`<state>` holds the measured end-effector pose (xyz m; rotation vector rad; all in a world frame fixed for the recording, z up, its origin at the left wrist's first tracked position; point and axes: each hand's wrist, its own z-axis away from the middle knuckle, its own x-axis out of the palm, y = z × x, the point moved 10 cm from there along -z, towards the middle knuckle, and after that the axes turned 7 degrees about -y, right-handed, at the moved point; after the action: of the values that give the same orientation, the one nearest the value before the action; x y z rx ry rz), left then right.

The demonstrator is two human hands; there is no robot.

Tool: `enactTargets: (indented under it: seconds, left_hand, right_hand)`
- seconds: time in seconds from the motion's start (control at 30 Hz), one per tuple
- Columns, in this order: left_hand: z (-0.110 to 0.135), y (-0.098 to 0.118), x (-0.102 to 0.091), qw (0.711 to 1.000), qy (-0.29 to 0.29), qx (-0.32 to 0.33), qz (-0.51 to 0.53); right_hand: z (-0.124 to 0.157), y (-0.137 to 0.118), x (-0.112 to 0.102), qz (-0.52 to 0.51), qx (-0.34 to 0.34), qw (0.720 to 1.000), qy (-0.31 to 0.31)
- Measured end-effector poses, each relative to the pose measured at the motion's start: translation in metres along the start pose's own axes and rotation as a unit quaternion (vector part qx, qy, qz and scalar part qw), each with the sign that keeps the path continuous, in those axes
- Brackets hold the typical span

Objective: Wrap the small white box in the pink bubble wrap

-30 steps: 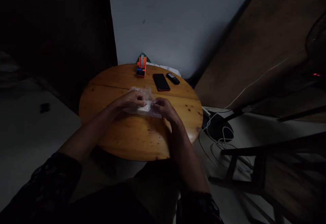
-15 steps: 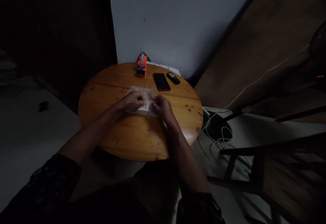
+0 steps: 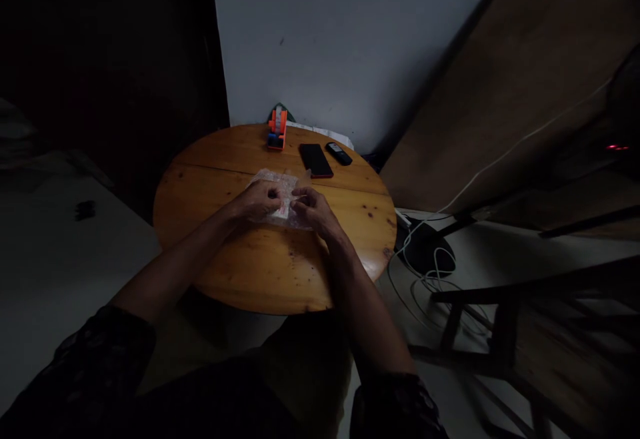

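Observation:
A clear sheet of bubble wrap (image 3: 286, 182) lies around a flat, pale item with reddish marks (image 3: 283, 211) on the round wooden table (image 3: 260, 272). My left hand (image 3: 258, 200) rests on the left part of the wrap, thumb and fingers closed on it. From the right, my right hand (image 3: 314, 208) grips the wrap, its thumb and forefinger close to the left fingertips. A loose corner of the wrap sticks up beyond the right fingers. Both hands hide part of the item inside, and its kind cannot be made out.
An orange tape dispenser (image 3: 277, 128) stands near the table's far edge. To its right lie a dark phone with a red edge (image 3: 316, 160) and a small black keypad handset (image 3: 339, 153). Pale cables (image 3: 440, 272) coil on the floor beside a dark wooden chair (image 3: 505, 339).
My right hand has shifted slightly left, and its forefinger has straightened somewhat. The wrap's corner beyond it looks sharper and more upright. My left hand stays nearly in place.

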<state>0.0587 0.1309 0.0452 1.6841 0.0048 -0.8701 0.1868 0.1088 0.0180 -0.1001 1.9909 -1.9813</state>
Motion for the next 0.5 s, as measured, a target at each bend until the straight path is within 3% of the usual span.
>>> enactTargets:
  seconds: [0.2, 0.33, 0.5]
  left_hand:
    - [0.002, 0.002, 0.0, 1.0, -0.012, -0.002, 0.01]
    - [0.0, 0.0, -0.001, 1.0, -0.02, -0.012, 0.013]
    - [-0.009, -0.001, 0.007, 0.997, -0.071, -0.009, 0.019]
  right_hand:
    - [-0.004, 0.003, -0.006, 0.0, -0.014, 1.0, 0.017]
    - [-0.002, -0.004, -0.017, 0.142, -0.022, 0.987, 0.078]
    - [0.018, -0.055, -0.002, 0.301, -0.199, 0.927, 0.098]
